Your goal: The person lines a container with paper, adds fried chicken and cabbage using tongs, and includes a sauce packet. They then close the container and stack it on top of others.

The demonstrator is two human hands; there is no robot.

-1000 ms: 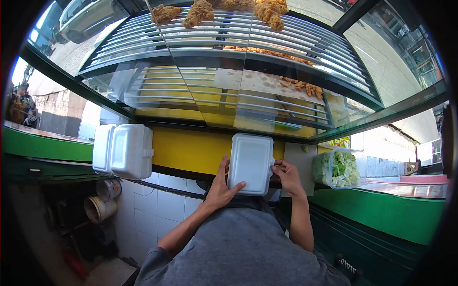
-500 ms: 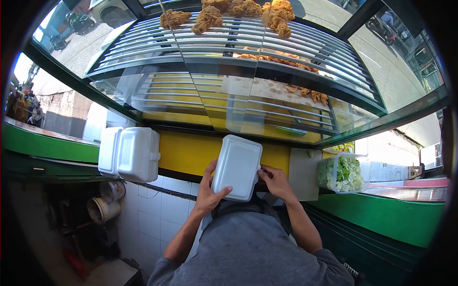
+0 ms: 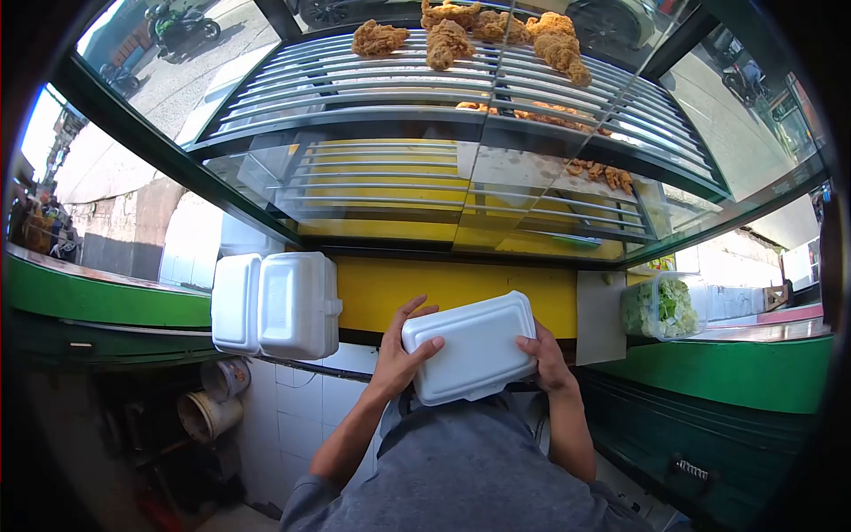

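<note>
The white foam box point(image 3: 470, 357) is closed and held in the air in front of the person's chest, long side across, tilted so its right end sits a little higher. It hangs just below the yellow counter front point(image 3: 381, 288) and touches nothing but the two hands.

The left hand point(image 3: 401, 350) clasps the box's left end: the thumb lies across the lid's corner and the fingers spread up behind the edge. The right hand point(image 3: 548, 359) grips the right end, thumb on the lid; its fingers go underneath, and how they lie there cannot be told.

Handling it well seems to call for a light, even hold — foam of this kind dents under a hard thumb, so pressure belongs on the stiffer rim rather than the flat of the lid. Bringing the box level, with support under the base at both ends, would guard against anything inside sliding to the low side.

To the left, well apart, a stack of foam boxes point(image 3: 277, 304) stands on edge against the counter. To the right, a clear tub of chopped greens point(image 3: 663, 308) rests on the green ledge point(image 3: 736, 368). Above, the glass display case point(image 3: 390, 177) holds wire racks with fried chicken pieces point(image 3: 496, 31) on the top one.
</note>
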